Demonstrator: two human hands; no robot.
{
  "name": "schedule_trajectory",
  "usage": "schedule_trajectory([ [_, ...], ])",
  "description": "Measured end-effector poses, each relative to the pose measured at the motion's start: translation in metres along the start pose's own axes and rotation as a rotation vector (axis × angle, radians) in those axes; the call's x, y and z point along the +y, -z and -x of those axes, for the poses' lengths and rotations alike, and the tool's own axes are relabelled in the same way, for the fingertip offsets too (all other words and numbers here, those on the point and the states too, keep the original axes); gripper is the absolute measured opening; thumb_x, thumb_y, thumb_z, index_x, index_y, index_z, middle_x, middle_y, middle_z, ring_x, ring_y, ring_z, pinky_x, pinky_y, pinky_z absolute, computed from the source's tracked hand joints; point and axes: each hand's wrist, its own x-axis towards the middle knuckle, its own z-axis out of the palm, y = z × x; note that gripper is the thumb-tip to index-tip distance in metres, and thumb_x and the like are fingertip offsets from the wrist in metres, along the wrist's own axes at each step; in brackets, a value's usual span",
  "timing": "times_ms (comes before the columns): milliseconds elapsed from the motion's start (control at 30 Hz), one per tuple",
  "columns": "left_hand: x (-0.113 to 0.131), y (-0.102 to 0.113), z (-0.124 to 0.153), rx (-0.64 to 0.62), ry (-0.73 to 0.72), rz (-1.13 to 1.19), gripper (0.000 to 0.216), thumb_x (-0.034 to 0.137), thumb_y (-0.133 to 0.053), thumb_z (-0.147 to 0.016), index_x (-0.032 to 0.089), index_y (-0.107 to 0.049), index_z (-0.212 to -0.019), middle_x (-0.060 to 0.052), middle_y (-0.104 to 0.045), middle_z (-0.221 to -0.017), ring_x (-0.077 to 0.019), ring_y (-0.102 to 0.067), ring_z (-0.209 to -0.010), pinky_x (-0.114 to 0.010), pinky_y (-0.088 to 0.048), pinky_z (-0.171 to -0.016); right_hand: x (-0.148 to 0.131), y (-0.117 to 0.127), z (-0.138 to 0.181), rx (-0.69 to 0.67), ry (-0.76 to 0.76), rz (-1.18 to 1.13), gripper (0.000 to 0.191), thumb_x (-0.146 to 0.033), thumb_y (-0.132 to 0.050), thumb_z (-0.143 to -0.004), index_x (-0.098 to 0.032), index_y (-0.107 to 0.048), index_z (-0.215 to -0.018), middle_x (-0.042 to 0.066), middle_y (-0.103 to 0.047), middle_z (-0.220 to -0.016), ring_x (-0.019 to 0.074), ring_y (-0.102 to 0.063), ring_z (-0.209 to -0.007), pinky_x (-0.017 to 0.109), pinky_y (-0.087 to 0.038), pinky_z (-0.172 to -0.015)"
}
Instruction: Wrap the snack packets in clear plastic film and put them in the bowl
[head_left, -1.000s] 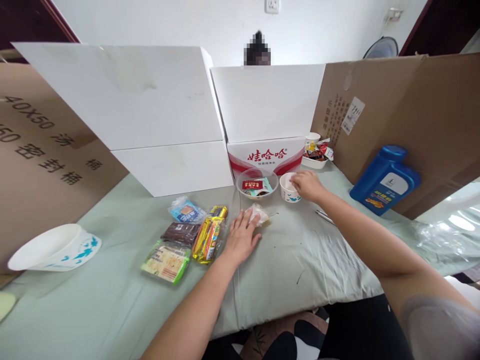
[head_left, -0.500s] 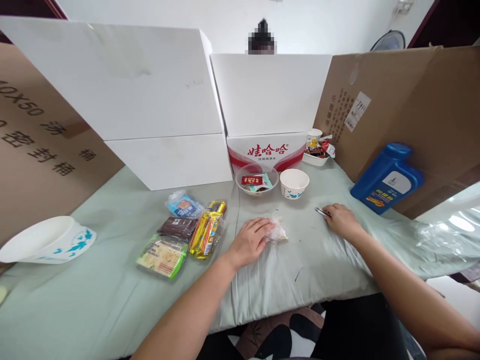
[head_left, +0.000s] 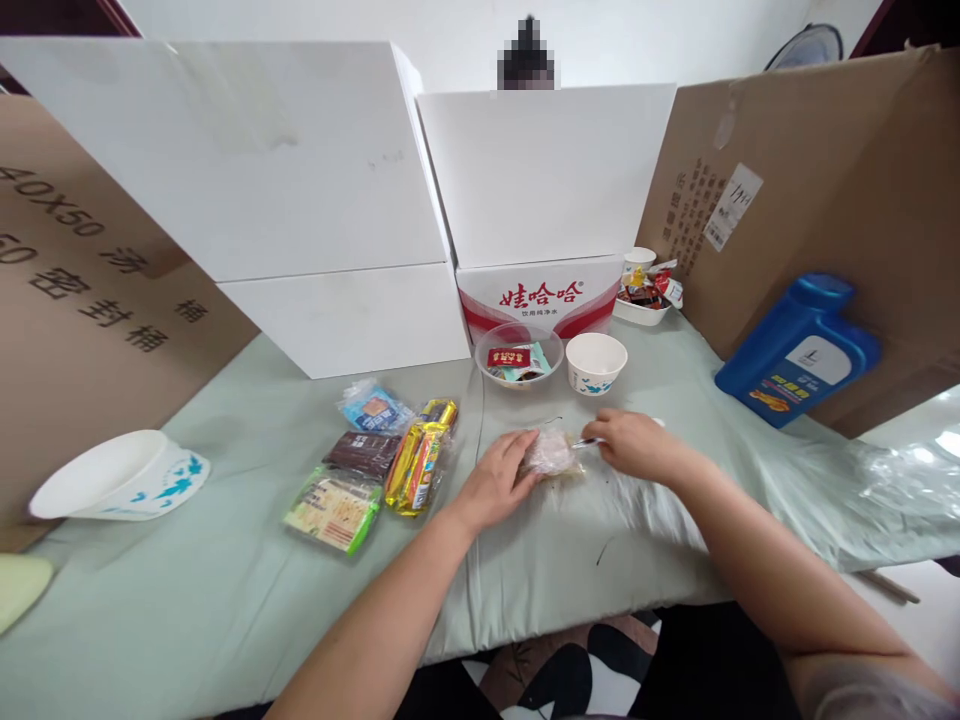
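Observation:
A small crinkled clear plastic packet with pale contents lies on the cloth. My left hand grips its left edge, with fingers on top and the thumb at the near side. My right hand is closed around a slim silver tool. Its tip points left and meets the packet's right side. Most of the tool is hidden in my fingers, so its kind is unclear. Just beyond the hands stand a clear plastic bowl with snack packets in it and a white paper bowl.
Several snack packs, including a yellow one and a green-edged cracker pack, lie left of my arm. A large paper bowl is farther left. A blue bottle stands at right. White boxes and brown cardboard wall the table.
My right hand has moved left with the silver tool, bringing its tip to the packet. My left hand stays on the packet, and the camera view has shifted slightly.

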Motion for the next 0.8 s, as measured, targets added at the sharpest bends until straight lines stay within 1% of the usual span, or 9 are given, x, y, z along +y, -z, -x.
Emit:
schedule_trajectory([
  [100,0.004,0.001,0.0,0.014,0.037,0.022,0.055,0.031,-0.057,-0.09,0.021,-0.039,-0.14,-0.014,-0.053,-0.13,-0.0263,-0.052,-0.121,-0.046,-0.047,-0.101,0.029,-0.006,0.002,-0.052,-0.194,0.053,0.03,-0.007,-0.05,-0.08,-0.018,-0.071,-0.098,0.011,-0.067,-0.094,0.0263,-0.063,-0.09,0.035,-0.047,-0.072],
  [167,0.006,0.002,0.0,0.026,0.07,0.046,0.059,0.03,-0.06,-0.087,0.021,-0.038,-0.141,-0.014,-0.053,-0.129,-0.0261,-0.053,-0.119,-0.044,-0.049,-0.099,0.034,-0.015,0.003,0.04,-0.212,0.004,0.022,-0.015,-0.054,-0.084,-0.016,-0.07,-0.099,0.013,-0.067,-0.099,0.0301,-0.061,-0.099,0.041,-0.047,-0.083],
  [233,0.009,0.003,-0.001,0.04,0.085,0.078,0.052,0.026,-0.059,-0.087,0.022,-0.044,-0.137,-0.013,-0.055,-0.124,-0.0247,-0.055,-0.115,-0.042,-0.05,-0.096,0.025,-0.026,0.001,0.205,-0.101,-0.156,0.025,-0.025,-0.058,-0.088,-0.017,-0.066,-0.11,0.015,-0.065,-0.112,0.0303,-0.057,-0.11,0.045,-0.045,-0.094],
  [300,0.01,0.004,-0.002,0.063,0.077,0.124,0.036,0.021,-0.053,-0.088,0.022,-0.055,-0.125,-0.011,-0.058,-0.116,-0.0221,-0.058,-0.109,-0.039,-0.05,-0.094,0.006,-0.036,-0.001,0.332,0.085,-0.36,0.04,-0.034,-0.062,-0.088,-0.02,-0.057,-0.125,0.014,-0.059,-0.125,0.0277,-0.054,-0.118,0.045,-0.044,-0.099],
  [400,0.011,0.004,-0.004,0.167,0.095,0.227,0.018,0.019,-0.049,-0.089,0.02,-0.062,-0.102,-0.009,-0.062,-0.106,-0.0197,-0.06,-0.102,-0.035,-0.05,-0.09,-0.02,-0.043,-0.005,0.389,0.292,-0.496,0.06,-0.04,-0.067,-0.084,-0.021,-0.045,-0.136,0.014,-0.056,-0.13,0.0272,-0.053,-0.118,0.045,-0.047,-0.096],
  [500,0.009,0.002,-0.005,0.306,0.25,0.378,0.012,0.025,-0.052,-0.089,0.019,-0.058,-0.096,-0.007,-0.065,-0.099,-0.0183,-0.062,-0.093,-0.032,-0.051,-0.083,-0.023,-0.042,-0.007,0.448,0.309,-0.475,0.035,-0.028,-0.057,-0.09,-0.019,-0.057,-0.124,0.012,-0.066,-0.102,0.0247,-0.06,-0.095,0.041,-0.051,-0.083],
  [600,0.003,0.0,-0.005,0.423,0.402,0.515,0.012,0.029,-0.056,-0.087,0.019,-0.055,-0.094,-0.005,-0.066,-0.091,-0.0168,-0.063,-0.087,-0.03,-0.05,-0.08,-0.003,-0.037,-0.006,0.591,0.227,-0.539,0.018,-0.02,-0.047,-0.092,-0.021,-0.065,-0.096,0.008,-0.065,-0.084,0.0215,-0.06,-0.083,0.037,-0.05,-0.076],
  [700,-0.004,0.0,-0.005,0.546,0.453,0.555,0.017,0.031,-0.06,-0.083,0.02,-0.05,-0.09,-0.001,-0.062,-0.085,-0.0145,-0.061,-0.079,-0.028,-0.049,-0.077,0.023,-0.031,-0.005,0.754,0.031,-0.723,0.015,-0.02,-0.047,-0.087,-0.023,-0.061,-0.083,0.006,-0.065,-0.088,0.0215,-0.061,-0.087,0.038,-0.049,-0.081],
  [800,-0.01,0.001,-0.004,0.646,0.478,0.55,0.023,0.034,-0.06,-0.083,0.022,-0.049,-0.1,0.0,-0.058,-0.088,-0.0138,-0.059,-0.079,-0.028,-0.049,-0.077,0.041,-0.029,-0.003,0.824,-0.186,-0.943,0.012,-0.019,-0.044,-0.079,-0.023,-0.053,-0.071,0.004,-0.064,-0.084,0.0208,-0.062,-0.087,0.038,-0.048,-0.084],
])
